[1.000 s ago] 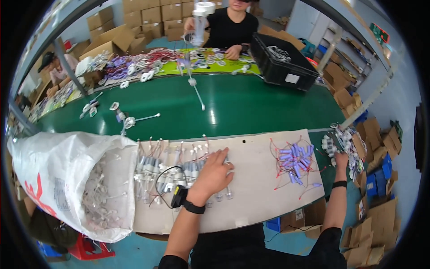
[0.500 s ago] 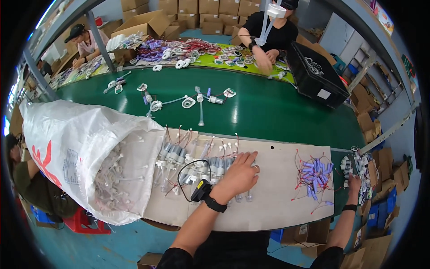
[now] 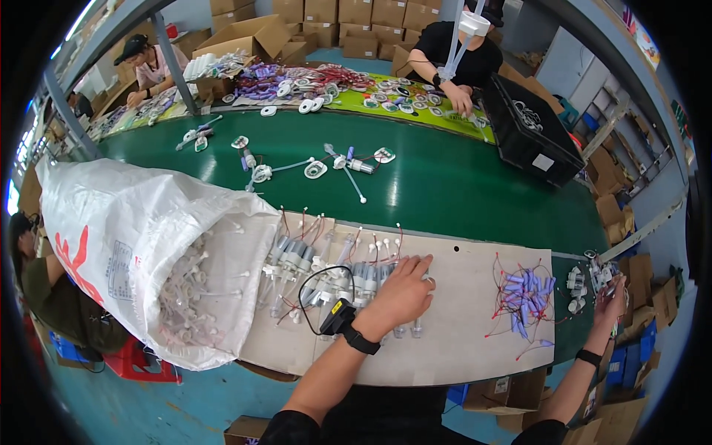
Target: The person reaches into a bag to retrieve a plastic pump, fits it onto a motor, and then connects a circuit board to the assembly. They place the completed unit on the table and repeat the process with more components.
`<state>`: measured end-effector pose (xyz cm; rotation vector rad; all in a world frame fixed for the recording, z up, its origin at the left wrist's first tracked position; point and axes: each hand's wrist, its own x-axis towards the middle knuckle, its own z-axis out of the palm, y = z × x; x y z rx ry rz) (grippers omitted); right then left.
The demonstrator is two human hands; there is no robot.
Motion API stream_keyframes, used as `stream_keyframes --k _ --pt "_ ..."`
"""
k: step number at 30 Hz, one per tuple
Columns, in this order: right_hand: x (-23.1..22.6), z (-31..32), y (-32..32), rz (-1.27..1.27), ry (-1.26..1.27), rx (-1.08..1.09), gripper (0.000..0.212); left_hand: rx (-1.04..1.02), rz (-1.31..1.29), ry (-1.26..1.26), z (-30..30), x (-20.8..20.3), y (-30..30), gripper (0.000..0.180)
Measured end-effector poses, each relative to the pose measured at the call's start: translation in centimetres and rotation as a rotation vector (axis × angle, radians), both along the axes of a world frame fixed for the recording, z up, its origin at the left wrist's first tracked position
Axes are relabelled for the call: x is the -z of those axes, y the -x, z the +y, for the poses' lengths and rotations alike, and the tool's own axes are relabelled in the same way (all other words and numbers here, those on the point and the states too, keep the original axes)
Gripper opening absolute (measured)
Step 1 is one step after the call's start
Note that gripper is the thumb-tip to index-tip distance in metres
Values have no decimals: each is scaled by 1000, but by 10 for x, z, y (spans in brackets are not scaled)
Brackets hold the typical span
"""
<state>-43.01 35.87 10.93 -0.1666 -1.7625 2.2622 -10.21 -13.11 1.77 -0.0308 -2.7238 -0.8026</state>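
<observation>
My left hand [image 3: 404, 291] lies over the right end of a row of grey and clear cylindrical motor parts [image 3: 363, 280] with red wires, its fingers stretched out. A small black device with a cable [image 3: 338, 317] sits by my left wrist. At the far right, my right hand [image 3: 610, 300] is among white plastic parts [image 3: 599, 273], its fingers curled; what they hold is too small to make out. Next to it, a short cluster of grey-white parts [image 3: 576, 289] rests on the green surface. Purple cylinders with red wires [image 3: 525, 297] lie piled on the cardboard sheet [image 3: 460, 337].
A white woven sack [image 3: 141, 222] of clear tube parts lies open at left. Tubed assemblies [image 3: 348, 165] rest on the green belt [image 3: 430, 185]. Across it, a co-worker [image 3: 463, 59] handles round parts beside a black crate [image 3: 530, 137]. Metal posts frame the bench.
My right hand has moved off the grey-white cluster, farther right, to the white parts. On the belt, one clear tube has swung to the right. The co-worker's hand has shifted; my left hand stays.
</observation>
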Motion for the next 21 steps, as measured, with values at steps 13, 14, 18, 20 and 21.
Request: stream_keyframes --k 13,14,18,20,21 --pt "42 -362 -174 -171 299 -966 38 64 54 -77 -4 -8 7 21" --pt "58 -377 -178 -86 209 -956 37 -28 106 -95 -6 -12 6 20" --pt "85 -382 -192 -55 128 -941 36 -211 179 -318 -12 -28 8 19" --pt "90 -377 -196 -91 150 -940 38 -215 239 -263 -8 -45 7 26" --pt "92 -377 -197 -85 140 -950 39 -259 123 -434 -5 -56 6 28"
